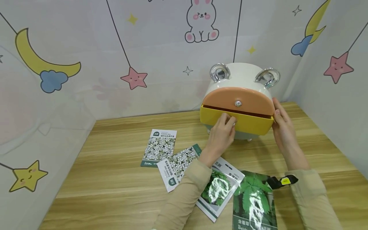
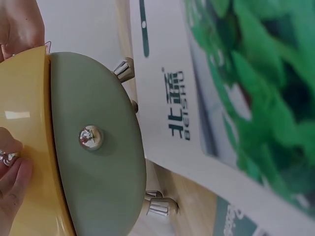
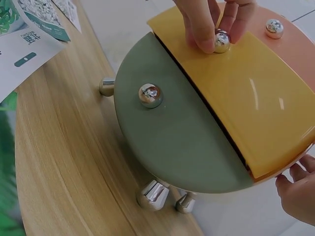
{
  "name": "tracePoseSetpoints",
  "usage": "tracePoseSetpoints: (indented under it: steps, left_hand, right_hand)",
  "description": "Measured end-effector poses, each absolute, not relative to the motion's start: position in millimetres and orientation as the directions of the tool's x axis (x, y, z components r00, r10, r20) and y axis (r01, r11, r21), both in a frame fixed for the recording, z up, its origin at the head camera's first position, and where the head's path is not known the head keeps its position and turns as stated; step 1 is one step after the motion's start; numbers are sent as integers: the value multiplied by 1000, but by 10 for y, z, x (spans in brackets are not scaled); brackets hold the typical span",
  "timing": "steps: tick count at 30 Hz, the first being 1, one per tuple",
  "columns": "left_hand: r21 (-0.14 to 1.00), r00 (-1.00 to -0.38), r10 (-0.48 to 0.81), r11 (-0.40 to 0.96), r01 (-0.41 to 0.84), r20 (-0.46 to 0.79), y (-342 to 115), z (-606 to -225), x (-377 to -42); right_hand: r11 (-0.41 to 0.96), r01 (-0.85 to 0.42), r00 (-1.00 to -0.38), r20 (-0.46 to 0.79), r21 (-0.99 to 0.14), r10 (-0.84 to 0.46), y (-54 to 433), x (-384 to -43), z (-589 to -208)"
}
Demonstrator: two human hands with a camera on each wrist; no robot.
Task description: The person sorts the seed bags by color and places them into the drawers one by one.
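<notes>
A small rounded drawer box (image 1: 241, 72) with a white top and silver ring ears stands at the back right of the table. Its yellow middle drawer (image 1: 253, 124) is pulled out a little, leaving a dark gap below the orange upper drawer (image 1: 222, 95). My left hand (image 1: 219, 135) pinches the yellow drawer's silver knob (image 3: 222, 41) between thumb and fingers. Against the box's right side rests my right hand (image 1: 284, 129), fingers along the edge by the drawer's end. Below, the grey-green drawer (image 2: 98, 147) with its round knob (image 2: 91, 137) is closed.
Two seed packets with white flowers (image 1: 159, 148) (image 1: 181, 163) lie left of my left forearm. Two green-leaf packets, one white-edged (image 1: 215, 188) and one dark green (image 1: 254, 201), lie between my forearms. A printed curtain (image 1: 161, 41) hangs behind the table (image 1: 115, 179).
</notes>
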State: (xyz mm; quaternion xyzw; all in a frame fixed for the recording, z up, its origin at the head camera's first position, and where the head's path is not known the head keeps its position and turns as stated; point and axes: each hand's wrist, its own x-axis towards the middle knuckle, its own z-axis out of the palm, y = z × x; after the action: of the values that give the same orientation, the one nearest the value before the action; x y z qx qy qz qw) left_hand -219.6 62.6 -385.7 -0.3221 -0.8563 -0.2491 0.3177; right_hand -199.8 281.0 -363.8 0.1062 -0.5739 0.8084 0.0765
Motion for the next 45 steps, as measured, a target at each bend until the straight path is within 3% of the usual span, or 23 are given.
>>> tracePoseSetpoints:
  steps: [19,45]
  left_hand:
    - [180,-568,449,654,735,690,544,-3825,-2067]
    - [93,-480,537,595,798,694,374,-3774,-1775]
  right_hand:
    - [-308,-233,-969,248,-922,-10,2802,-2002,-3627]
    - [-320,-187,-981,193,-929,11,2822,-1977,-3629]
